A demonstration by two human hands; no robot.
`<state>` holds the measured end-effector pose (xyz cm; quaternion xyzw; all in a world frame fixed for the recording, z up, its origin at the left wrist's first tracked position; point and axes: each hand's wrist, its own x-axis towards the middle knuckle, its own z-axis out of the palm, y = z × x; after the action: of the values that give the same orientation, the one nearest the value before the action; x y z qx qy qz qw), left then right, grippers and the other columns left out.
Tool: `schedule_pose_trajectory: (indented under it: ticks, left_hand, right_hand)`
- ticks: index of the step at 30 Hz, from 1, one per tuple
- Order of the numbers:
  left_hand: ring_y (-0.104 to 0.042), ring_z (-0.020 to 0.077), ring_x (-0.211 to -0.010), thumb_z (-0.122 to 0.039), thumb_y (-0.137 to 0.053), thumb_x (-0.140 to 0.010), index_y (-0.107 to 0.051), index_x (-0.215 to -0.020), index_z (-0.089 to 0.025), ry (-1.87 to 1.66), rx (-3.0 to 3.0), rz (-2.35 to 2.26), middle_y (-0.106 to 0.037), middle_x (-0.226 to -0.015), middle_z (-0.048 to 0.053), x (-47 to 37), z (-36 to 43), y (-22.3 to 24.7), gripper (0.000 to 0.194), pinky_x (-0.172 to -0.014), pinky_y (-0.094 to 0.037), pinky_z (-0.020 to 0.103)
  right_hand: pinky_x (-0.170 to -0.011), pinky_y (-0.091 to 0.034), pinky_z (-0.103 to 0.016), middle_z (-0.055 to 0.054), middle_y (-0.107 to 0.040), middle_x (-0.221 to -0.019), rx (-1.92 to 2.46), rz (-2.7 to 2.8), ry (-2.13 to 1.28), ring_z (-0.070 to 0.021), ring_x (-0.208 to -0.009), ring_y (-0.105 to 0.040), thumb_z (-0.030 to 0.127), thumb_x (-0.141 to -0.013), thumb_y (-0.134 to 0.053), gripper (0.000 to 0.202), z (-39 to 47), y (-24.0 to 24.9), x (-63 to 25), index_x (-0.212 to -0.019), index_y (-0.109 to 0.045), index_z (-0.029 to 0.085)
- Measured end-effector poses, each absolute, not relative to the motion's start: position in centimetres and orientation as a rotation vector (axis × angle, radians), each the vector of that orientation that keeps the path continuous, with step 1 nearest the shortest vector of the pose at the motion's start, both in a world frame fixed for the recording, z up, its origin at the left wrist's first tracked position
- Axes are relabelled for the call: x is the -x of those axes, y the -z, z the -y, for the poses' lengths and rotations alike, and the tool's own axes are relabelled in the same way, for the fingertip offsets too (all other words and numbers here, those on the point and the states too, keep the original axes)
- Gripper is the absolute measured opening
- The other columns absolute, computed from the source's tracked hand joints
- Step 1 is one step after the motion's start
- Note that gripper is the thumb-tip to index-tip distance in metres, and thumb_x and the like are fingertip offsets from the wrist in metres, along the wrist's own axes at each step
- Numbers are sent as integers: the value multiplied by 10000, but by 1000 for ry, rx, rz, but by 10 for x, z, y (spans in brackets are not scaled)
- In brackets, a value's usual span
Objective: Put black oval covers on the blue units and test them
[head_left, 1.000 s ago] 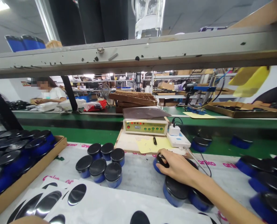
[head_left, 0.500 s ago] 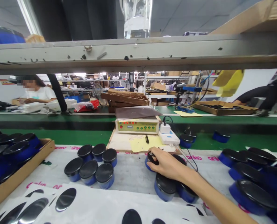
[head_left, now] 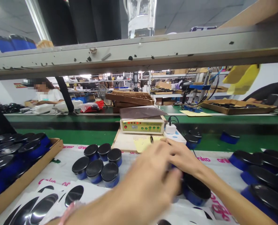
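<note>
My left hand (head_left: pixel 150 175) reaches across the middle of the table, its fingers smeared by motion. It passes in front of my right hand (head_left: pixel 184 156) and partly hides it. My right hand bends over a group of blue round containers with glossy black tops; its fingers are curled together, and whatever lies under them is hidden. One blue container (head_left: pixel 196 189) shows just below my right wrist. Left of my hands, several more such containers (head_left: pixel 94 168) stand upright in two rows. White sheets with round black stickers (head_left: pixel 74 195) lie at the front left.
A cardboard tray (head_left: pixel 33 170) of blue containers stands at the left; more containers (head_left: pixel 265 178) are at the right. Behind my hands sit a control box (head_left: pixel 142 125) and a white power strip (head_left: pixel 176 136). A shelf beam (head_left: pixel 139 51) crosses above. A person (head_left: pixel 48 92) sits beyond.
My left hand has come into view, sweeping over the middle. My right hand has shifted right, off the container it gripped at the left of its group. The view has moved slightly left.
</note>
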<state>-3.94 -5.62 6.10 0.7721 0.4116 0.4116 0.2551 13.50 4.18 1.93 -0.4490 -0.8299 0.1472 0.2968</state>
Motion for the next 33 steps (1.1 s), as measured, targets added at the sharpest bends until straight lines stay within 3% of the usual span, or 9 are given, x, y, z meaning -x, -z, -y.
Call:
schedule_pose_trajectory:
  ticks: [4, 9, 16, 19, 21, 24, 27, 30, 33]
  left_hand:
    - [-459, 265, -1189, -187, -688, -718, -431, -1237, -220, -1038, -2094, -1160, -494, -1262, 82, 38, 12, -41, 580, -1003, -387, 410]
    - [-572, 214, -1012, -238, -684, -738, -416, -1212, -275, -1119, -2024, -1092, -596, -1118, 14, 21, 5, -15, 546, -883, -459, 333]
    - [-499, 279, -1074, -216, -671, -636, -294, -1356, -209, -813, -2316, -1418, -546, -1182, 87, 36, 0, -18, 813, -903, -433, 379]
    - [-516, 289, -1051, -184, -649, -619, -391, -1294, -187, -676, -2342, -1507, -551, -1157, 102, 63, -13, -11, 723, -883, -439, 392]
    - [-532, 307, -1017, -190, -663, -610, -486, -1176, -173, -571, -2348, -1596, -583, -1082, 104, 84, -22, -7, 593, -878, -433, 429]
    - [-487, 395, -1083, -233, -744, -554, -544, -1068, -144, -431, -2351, -1720, -602, -1040, 142, 107, -31, -5, 559, -940, -346, 555]
    - [-295, 473, -1268, -255, -779, -544, -519, -1152, -109, -375, -2365, -1755, -486, -1268, 226, 103, -25, -8, 678, -1022, -153, 657]
    - [-260, 379, -1338, -423, -775, -593, -421, -1312, -162, -321, -2425, -1530, -367, -1423, 165, 71, -3, -5, 843, -1096, -200, 526]
    - [-421, 285, -1263, -507, -752, -620, -364, -1369, -249, -412, -2346, -1151, -442, -1392, 78, 36, 16, 6, 882, -1034, -378, 384]
  right_hand:
    - [-639, -417, -265, 4, -617, -811, 1112, 2147, -449, -170, -716, -555, 314, -802, -464, 221, -30, -27, -131, -971, -570, 218]
    - [-617, -409, -256, 11, -608, -777, 1045, 2092, -469, -151, -665, -536, 317, -834, -455, 208, -22, -29, -126, -963, -581, 215]
    - [-583, -421, -264, -11, -581, -748, 1039, 2244, -485, -169, -672, -552, 444, -886, -431, 332, -24, -37, -134, -1039, -558, 179]
    - [-642, -442, -281, -42, -615, -854, 1195, 2176, -390, -196, -767, -594, 503, -890, -396, 442, -29, -51, -155, -1174, -500, 181]
    - [-664, -433, -291, -43, -618, -843, 1395, 2156, -237, -211, -780, -597, 524, -863, -406, 454, -34, -60, -173, -1147, -507, 185]
    - [-616, -400, -298, -55, -620, -806, 1659, 2201, -106, -228, -744, -587, 521, -844, -404, 386, -41, -66, -194, -989, -534, 187]
    - [-547, -367, -294, -82, -628, -789, 1759, 2271, -172, -231, -675, -583, 487, -816, -465, 309, -44, -57, -200, -846, -516, 184]
    - [-538, -388, -273, -68, -650, -804, 1731, 2405, -349, -203, -660, -592, 442, -752, -579, 264, -43, -41, -192, -804, -531, 189]
    - [-514, -389, -262, -38, -638, -731, 1672, 2508, -465, -170, -600, -561, 340, -667, -680, 224, -45, -29, -181, -747, -544, 181]
